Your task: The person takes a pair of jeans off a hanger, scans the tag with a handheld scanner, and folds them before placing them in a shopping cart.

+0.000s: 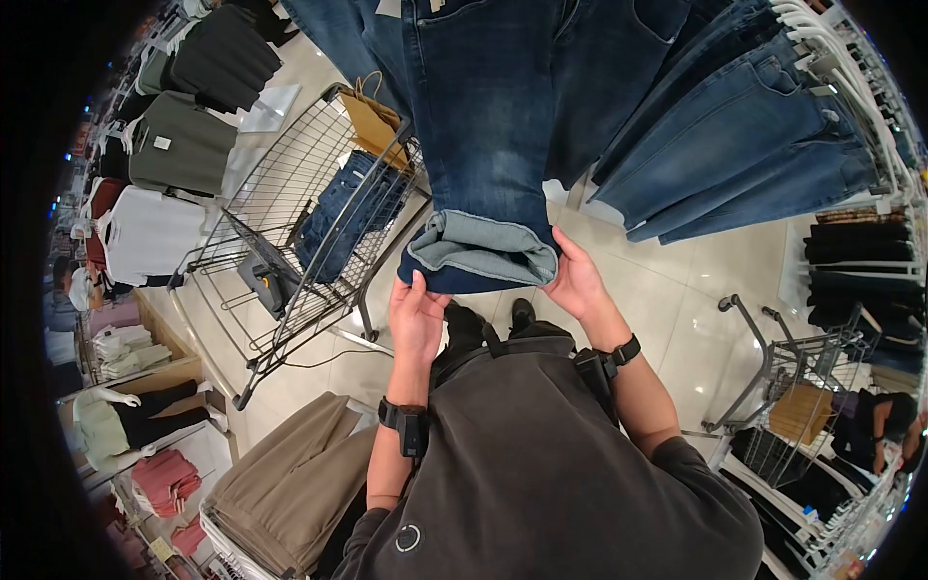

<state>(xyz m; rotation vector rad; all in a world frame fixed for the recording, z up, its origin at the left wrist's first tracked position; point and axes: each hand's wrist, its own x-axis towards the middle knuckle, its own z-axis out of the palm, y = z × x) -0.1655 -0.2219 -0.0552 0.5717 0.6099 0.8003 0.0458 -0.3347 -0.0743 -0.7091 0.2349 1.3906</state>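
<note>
A pair of dark blue jeans (488,106) hangs in front of me, its lower end folded up so that the pale inner side shows around an opening. My left hand (418,314) grips the left corner of this folded end, thumb on top. At the right corner, my right hand (578,275) holds the same fold between thumb and fingers. Both wrists carry black straps with small devices.
A wire shopping cart (280,193) at the left holds folded jeans (348,213) and a paper bag (372,126). More jeans (725,145) hang at the right. Brown trousers (290,478) lie at the lower left. A second cart (788,387) and a person stand at the right.
</note>
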